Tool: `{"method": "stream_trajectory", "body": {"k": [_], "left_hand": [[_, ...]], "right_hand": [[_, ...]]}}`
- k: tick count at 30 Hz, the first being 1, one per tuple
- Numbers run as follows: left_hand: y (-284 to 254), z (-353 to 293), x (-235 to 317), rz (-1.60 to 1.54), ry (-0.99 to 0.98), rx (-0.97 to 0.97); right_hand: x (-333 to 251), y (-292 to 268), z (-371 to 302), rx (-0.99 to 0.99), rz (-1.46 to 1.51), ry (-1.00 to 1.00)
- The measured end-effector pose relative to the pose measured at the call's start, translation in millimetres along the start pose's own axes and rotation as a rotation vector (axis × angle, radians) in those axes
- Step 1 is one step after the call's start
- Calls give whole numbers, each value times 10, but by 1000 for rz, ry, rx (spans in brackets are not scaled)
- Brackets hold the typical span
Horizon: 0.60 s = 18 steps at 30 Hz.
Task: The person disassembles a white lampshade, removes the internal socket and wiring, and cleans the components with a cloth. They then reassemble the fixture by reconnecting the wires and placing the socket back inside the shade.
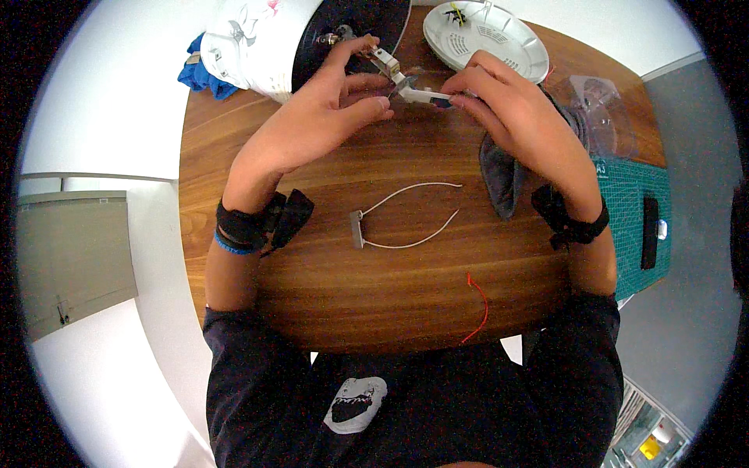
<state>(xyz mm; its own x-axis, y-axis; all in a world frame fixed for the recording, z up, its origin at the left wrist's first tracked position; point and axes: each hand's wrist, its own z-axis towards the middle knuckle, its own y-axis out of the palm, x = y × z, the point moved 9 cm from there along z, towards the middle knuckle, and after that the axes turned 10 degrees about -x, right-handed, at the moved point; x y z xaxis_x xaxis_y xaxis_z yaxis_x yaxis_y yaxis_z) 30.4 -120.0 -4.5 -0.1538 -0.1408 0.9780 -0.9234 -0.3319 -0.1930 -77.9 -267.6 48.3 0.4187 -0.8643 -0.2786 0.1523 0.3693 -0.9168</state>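
Near the far edge of the table, my left hand is closed around a small pale block-like part, its index finger and thumb curled about it. My right hand pinches the end of a slim white piece with a dark section. The two pieces meet between my hands; whether they are joined, I cannot tell. Right behind my left fingers lies a white drum-shaped thing on its side, its dark round opening facing right, with a metal fitting at it.
A white oval vented cover sits at the back, beside clear plastic packaging. A grey cloth item lies under my right forearm. Closer in are a metal block with two white wires and a red wire. A green cutting mat is right.
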Motion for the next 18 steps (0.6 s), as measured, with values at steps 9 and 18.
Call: {"method": "stream_trajectory", "body": {"k": [9, 18], "left_hand": [[-36, 42, -15, 62, 61, 12], [-46, 27, -33, -41, 88, 49]], "right_hand": [[-4, 74, -22, -97, -122, 61], [-151, 135, -50, -183, -129, -45]]}}
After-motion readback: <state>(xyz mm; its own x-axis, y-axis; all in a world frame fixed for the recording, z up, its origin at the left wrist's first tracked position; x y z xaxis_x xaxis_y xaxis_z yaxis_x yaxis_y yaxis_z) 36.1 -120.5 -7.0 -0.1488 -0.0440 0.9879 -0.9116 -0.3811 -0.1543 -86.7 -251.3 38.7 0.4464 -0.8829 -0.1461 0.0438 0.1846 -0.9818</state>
